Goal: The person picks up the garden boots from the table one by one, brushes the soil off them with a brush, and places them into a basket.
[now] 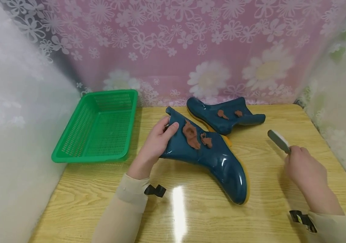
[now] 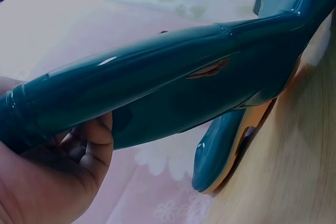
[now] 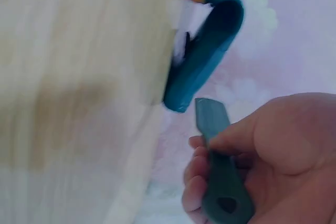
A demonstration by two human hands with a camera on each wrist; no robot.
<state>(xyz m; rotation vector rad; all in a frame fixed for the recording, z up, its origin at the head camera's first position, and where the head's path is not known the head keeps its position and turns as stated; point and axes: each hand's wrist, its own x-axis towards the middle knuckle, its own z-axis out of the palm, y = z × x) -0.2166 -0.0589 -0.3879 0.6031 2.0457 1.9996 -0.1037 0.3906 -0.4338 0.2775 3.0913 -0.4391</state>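
My left hand (image 1: 157,140) grips the shaft top of a dark blue rubber boot (image 1: 224,168) with a yellow sole, thumb on the upper face; in the left wrist view its fingers curl under the shaft. Two brown mud-like patches (image 1: 191,135) stick to that shaft. On the right, over the table, my right hand (image 1: 306,168) holds a grey-green brush (image 1: 279,141) with pale bristles, apart from both boots. The right wrist view shows the brush handle (image 3: 227,192), with a hole in its end, in the curled fingers.
A second blue boot (image 1: 212,113) lies on its side behind the first, with two smaller brown patches (image 1: 222,114). At the left stands a green plastic basket (image 1: 90,158). The wooden table (image 1: 221,222) meets a flowered pink curtain (image 1: 160,67) at the back.
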